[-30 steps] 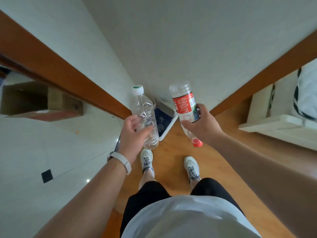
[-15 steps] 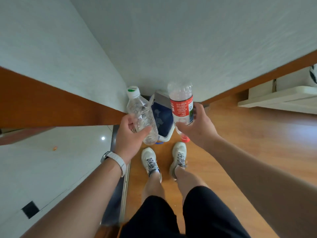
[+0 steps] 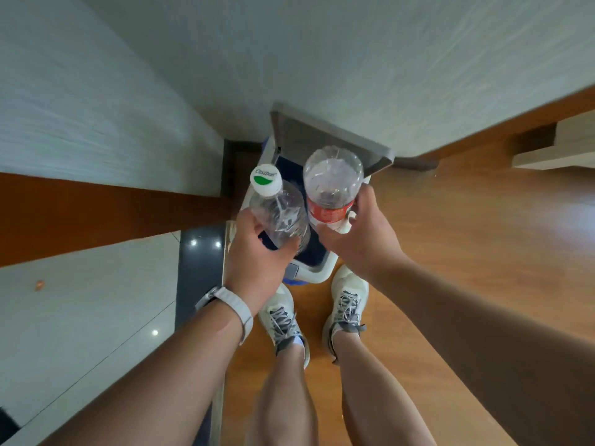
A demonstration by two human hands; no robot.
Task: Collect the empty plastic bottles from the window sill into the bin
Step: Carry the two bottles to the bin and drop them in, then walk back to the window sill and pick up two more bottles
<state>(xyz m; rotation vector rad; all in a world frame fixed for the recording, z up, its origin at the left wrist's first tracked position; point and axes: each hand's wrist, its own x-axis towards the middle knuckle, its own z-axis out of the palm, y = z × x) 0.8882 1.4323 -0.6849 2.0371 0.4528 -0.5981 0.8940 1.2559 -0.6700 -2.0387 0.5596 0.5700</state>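
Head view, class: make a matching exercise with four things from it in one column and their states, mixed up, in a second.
Things:
1. white-capped bottle
2. red-label bottle
3. bin lid
4. watch

States:
A. raised open
B. on the left wrist
C. in the right hand, base up
D. in the left hand, cap up

Pairs: 1-D, 2-C, 3-A, 4-B
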